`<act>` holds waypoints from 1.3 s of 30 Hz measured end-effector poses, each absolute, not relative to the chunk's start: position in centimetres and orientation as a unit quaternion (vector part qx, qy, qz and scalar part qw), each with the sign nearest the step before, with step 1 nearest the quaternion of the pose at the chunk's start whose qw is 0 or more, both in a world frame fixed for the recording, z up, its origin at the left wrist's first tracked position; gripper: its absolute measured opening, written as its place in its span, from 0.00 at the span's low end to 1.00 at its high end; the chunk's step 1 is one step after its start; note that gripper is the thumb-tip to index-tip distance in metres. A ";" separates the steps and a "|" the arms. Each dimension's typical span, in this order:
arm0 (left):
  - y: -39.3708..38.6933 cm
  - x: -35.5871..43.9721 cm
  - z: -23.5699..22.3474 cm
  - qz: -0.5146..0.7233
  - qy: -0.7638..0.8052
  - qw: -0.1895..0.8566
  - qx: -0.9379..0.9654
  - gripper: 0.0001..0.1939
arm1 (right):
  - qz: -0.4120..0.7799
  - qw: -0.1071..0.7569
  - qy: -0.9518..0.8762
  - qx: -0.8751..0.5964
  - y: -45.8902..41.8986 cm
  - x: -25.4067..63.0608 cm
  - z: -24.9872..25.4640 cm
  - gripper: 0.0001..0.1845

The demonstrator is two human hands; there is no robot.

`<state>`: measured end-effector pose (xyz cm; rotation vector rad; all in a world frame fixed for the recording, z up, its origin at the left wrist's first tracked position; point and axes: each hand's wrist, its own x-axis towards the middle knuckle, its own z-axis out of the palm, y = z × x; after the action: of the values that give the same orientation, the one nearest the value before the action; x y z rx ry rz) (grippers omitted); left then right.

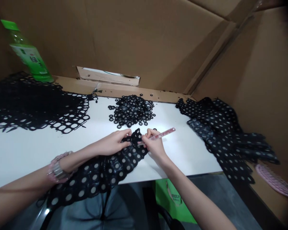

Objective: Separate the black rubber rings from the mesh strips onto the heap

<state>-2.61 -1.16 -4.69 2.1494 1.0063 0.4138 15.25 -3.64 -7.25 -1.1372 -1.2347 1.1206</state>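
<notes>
Because the black dotted sheet [105, 172] droops off the white table [187, 156], it is judged light and limp, best held near its far end. There it is pinched by the left hand [113, 142]; a pink pen-like tool [164, 132] is clamped in the right hand [156, 147]. Loose rings [133, 110] are heaped beyond.

At the left hand [113, 143], a black sheet [103, 172] is showing pale round dots; in the right hand [156, 148], a pen-like tool [166, 132] is glinting pinkish red.
</notes>
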 end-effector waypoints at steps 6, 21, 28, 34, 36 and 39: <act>-1.6 -2.2 -4.8 0.156 0.400 0.395 0.812 0.11 | 0.423 0.486 -0.575 -0.505 -4.3 15.2 -7.1 0.13; -1.4 -2.1 -5.8 0.185 0.399 0.372 0.817 0.18 | 0.390 0.465 -0.606 -0.514 -4.3 15.1 -7.0 0.14; -1.5 -2.1 -5.8 0.191 0.395 0.377 0.815 0.17 | 0.342 0.448 -0.645 -0.516 -4.8 14.7 -6.6 0.14; -1.5 -1.8 -5.0 0.199 0.372 0.451 0.787 0.14 | 0.283 0.424 -0.702 -0.498 -5.1 14.4 -6.3 0.14; -1.6 -1.8 -4.8 0.194 0.370 0.462 0.782 0.15 | 0.311 0.444 -0.675 -0.501 -4.8 14.6 -6.5 0.15; -1.7 -2.1 -4.7 0.180 0.390 0.443 0.787 0.18 | 0.421 0.489 -0.586 -0.490 -4.4 15.2 -7.0 0.14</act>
<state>-2.06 -1.74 -4.66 1.9509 0.9673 0.4468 15.20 -4.39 -7.03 -1.1918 -1.4245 1.0221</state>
